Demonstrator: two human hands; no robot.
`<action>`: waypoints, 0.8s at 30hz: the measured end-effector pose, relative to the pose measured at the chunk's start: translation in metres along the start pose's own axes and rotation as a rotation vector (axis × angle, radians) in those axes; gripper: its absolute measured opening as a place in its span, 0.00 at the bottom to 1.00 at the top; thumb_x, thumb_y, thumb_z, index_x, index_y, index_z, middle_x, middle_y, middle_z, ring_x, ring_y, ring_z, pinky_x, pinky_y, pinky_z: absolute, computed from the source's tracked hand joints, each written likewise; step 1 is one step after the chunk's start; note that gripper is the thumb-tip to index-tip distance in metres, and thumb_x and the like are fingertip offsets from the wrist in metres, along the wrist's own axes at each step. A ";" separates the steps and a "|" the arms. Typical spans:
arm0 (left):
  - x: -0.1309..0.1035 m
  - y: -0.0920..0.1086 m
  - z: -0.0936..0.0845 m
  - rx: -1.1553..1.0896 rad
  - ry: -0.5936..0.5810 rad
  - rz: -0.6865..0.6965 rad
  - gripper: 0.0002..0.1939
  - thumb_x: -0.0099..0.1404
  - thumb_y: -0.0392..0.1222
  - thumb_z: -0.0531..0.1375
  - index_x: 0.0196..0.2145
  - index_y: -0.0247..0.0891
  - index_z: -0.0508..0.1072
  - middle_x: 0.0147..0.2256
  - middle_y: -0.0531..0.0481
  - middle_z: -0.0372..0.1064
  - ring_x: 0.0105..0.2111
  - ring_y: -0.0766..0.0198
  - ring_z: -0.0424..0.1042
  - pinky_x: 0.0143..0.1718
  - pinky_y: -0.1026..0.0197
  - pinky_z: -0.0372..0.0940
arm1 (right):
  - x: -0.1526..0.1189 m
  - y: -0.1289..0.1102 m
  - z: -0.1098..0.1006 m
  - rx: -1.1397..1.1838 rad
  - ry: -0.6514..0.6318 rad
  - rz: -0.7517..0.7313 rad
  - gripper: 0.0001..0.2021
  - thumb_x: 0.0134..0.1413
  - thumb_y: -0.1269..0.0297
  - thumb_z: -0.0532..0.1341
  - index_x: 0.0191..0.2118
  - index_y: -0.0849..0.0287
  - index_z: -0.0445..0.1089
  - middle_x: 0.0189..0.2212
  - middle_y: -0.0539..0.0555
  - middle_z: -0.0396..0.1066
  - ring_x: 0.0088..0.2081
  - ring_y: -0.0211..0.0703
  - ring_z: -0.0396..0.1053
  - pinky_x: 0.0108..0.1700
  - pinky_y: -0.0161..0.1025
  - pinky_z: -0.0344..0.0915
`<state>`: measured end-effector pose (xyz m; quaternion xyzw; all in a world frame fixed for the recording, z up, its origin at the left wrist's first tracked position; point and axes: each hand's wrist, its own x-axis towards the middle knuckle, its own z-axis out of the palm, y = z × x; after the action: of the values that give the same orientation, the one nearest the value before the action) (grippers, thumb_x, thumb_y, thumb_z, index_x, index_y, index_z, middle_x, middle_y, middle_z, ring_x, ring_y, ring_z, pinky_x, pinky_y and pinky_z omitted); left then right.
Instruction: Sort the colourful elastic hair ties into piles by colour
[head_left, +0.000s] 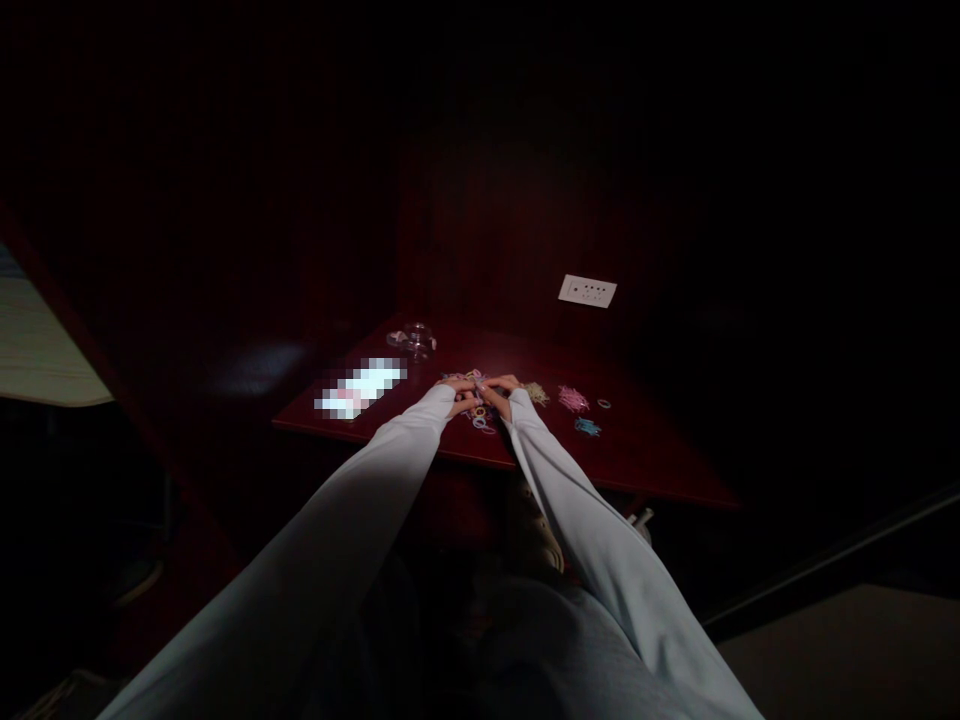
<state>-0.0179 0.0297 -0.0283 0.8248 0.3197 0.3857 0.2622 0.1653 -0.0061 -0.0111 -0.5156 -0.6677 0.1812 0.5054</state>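
Observation:
Both hands meet over a pile of mixed-colour hair ties (480, 424) near the front of the dark red table. My left hand (460, 391) has its fingers bent inward, and my right hand (500, 388) is curled towards it. Their fingertips come together just above the pile; whatever lies between them is too small to make out. Part of the pile is hidden under the fingers. To the right lie sorted heaps: pale yellow hair ties (535, 394) beside my right wrist, pink hair ties (573, 398), and blue hair ties (588, 427). A single hair tie (604, 404) sits apart.
A clear jar (419, 342) stands at the back left of the table (637, 460). In front of it lies a bright, blurred-out screen (361, 388). A white socket plate (588, 291) is on the back panel. Dark partitions rise at both sides.

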 end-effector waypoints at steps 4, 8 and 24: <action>-0.001 0.004 -0.003 0.032 -0.036 -0.010 0.11 0.66 0.44 0.64 0.38 0.37 0.84 0.27 0.50 0.77 0.27 0.66 0.64 0.31 0.63 0.57 | -0.004 0.000 -0.002 0.001 -0.014 -0.030 0.18 0.53 0.40 0.69 0.35 0.50 0.83 0.38 0.52 0.72 0.47 0.48 0.70 0.56 0.48 0.62; -0.004 0.010 -0.006 0.055 0.029 -0.045 0.12 0.65 0.47 0.64 0.33 0.40 0.85 0.29 0.49 0.75 0.31 0.64 0.66 0.33 0.63 0.60 | -0.002 0.000 0.000 -0.023 0.020 0.006 0.20 0.52 0.38 0.68 0.33 0.50 0.82 0.36 0.51 0.72 0.46 0.48 0.70 0.58 0.50 0.60; 0.001 0.006 0.000 -0.066 0.163 -0.121 0.08 0.64 0.43 0.66 0.39 0.39 0.83 0.22 0.54 0.75 0.25 0.65 0.64 0.36 0.61 0.63 | 0.003 0.006 0.001 0.013 0.070 0.021 0.20 0.50 0.39 0.68 0.31 0.52 0.80 0.36 0.52 0.75 0.42 0.46 0.70 0.52 0.45 0.65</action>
<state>-0.0158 0.0262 -0.0232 0.7609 0.3764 0.4451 0.2852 0.1677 -0.0010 -0.0149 -0.5254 -0.6430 0.1727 0.5298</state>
